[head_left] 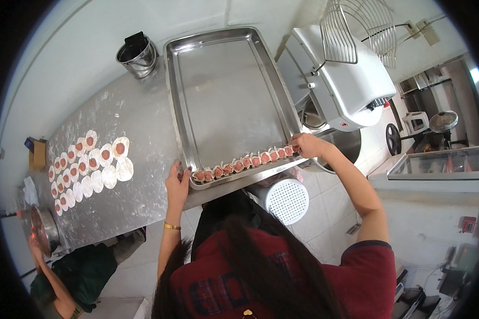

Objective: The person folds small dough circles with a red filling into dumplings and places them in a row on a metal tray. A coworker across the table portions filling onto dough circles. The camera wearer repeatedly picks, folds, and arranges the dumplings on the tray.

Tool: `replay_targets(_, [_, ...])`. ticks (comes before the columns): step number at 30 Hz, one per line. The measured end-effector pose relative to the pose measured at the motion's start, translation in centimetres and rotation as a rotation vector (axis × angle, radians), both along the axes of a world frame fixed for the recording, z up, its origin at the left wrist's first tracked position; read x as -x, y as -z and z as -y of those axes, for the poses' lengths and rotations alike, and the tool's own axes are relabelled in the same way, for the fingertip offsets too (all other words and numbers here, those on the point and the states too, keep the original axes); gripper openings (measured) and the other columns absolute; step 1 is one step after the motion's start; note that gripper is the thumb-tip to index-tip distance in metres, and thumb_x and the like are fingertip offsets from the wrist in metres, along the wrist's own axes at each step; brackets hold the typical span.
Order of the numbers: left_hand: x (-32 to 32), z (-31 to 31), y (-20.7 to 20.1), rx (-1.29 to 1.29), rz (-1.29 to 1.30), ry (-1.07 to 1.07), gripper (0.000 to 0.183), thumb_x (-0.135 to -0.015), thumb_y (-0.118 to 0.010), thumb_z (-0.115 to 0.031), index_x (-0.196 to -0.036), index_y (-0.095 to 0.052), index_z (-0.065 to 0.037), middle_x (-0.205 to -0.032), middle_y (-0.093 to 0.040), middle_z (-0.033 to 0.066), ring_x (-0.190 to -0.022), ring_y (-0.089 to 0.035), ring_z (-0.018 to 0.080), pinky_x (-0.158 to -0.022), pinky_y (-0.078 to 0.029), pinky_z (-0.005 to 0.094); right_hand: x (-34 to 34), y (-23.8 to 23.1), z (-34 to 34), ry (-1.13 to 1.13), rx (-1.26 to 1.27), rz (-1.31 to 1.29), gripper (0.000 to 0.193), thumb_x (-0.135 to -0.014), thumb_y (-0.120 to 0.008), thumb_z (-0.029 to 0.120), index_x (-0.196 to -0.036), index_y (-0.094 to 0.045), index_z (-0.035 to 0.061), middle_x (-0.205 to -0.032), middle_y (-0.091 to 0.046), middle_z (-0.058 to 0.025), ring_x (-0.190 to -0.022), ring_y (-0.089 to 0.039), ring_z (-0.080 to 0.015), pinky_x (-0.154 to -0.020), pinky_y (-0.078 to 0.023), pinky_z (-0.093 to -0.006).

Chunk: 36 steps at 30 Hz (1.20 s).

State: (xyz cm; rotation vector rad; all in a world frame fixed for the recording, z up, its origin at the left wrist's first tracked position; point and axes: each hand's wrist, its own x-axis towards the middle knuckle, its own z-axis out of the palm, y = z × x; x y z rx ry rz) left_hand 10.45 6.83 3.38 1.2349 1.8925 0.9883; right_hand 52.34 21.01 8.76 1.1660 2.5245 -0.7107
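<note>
A large steel tray (234,69) lies on the floured steel table (138,122). A single row of folded dumplings with pink filling (245,162) runs along its near edge. My left hand (176,183) grips the tray's near left corner, fingers on the rim beside the first dumpling. My right hand (306,144) is curled over the near right rim, by the last dumpling of the row. A gold bracelet (171,226) sits on my left wrist. The remainder of the tray is bare metal.
Several round dough wrappers topped with pink filling (88,162) lie on the table at the left. A steel bucket (137,55) stands at the back. A white mixer with a wire guard (346,74) stands at the right. Another person in green (69,271) holds a metal bowl (43,228).
</note>
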Motion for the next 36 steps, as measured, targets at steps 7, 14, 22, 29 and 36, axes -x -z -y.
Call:
replay_targets(7, [0.3,0.0,0.2,0.035,0.045,0.024,0.035,-0.087,-0.065,-0.017,-0.116,-0.056,0.001,-0.066,-0.059,0.0080,-0.051,-0.054,0.0113,-0.046,-0.042,0.0281,-1.2,1.9,-0.7,-0.027,0.099,-0.016,0.019,-0.064,-0.061,0.003,-0.083,-0.066,0.0001,-0.088,-0.064,-0.0180,-0.085,-0.063,-0.0351,-0.074,-0.049,-0.0408])
replay_targets(14, [0.5,-0.4,0.3,0.092,0.015,0.054,0.037,-0.088,-0.066,-0.020,-0.114,-0.056,0.005,-0.060,-0.057,0.0066,-0.046,-0.053,0.0103,-0.042,-0.041,0.0266,-1.2,3.0,-1.5,-0.109,0.132,0.076,0.027,-0.054,-0.070,0.008,-0.080,-0.067,0.0017,-0.083,-0.067,-0.0175,-0.084,-0.065,-0.0336,-0.072,-0.050,-0.0418])
replay_targets(22, [0.8,-0.8,0.7,0.064,-0.023,0.106,0.037,-0.088,-0.065,-0.022,-0.111,-0.057,0.006,-0.058,-0.057,0.0068,-0.045,-0.052,0.0100,-0.042,-0.040,0.0265,-0.8,3.0,-0.1,-0.063,0.014,0.141,0.030,-0.054,-0.078,0.008,-0.081,-0.068,0.0030,-0.087,-0.068,-0.0163,-0.091,-0.065,-0.0332,-0.076,-0.051,-0.0415])
replay_targets(29, [0.9,-0.8,1.1,-0.082,-0.226,0.182,0.032,-0.088,-0.065,-0.021,-0.103,-0.059,0.007,-0.058,-0.057,0.0089,-0.047,-0.053,0.0123,-0.044,-0.042,0.0301,-0.1,2.6,0.3,-0.061,-0.148,-0.030,0.033,-0.053,-0.081,0.010,-0.083,-0.068,0.0034,-0.087,-0.068,-0.0161,-0.094,-0.064,-0.0322,-0.080,-0.051,-0.0402])
replay_targets(36, [0.7,-0.5,1.0,-0.047,-0.197,0.124,0.025,-0.087,-0.064,-0.020,-0.088,-0.059,0.004,-0.058,-0.055,0.0141,-0.049,-0.054,0.0199,-0.048,-0.043,0.0342,-0.7,3.0,-1.0,-0.107,0.051,0.055,0.041,-0.046,-0.083,0.015,-0.082,-0.068,0.0030,-0.080,-0.068,-0.0135,-0.083,-0.066,-0.0325,-0.074,-0.052,-0.0400])
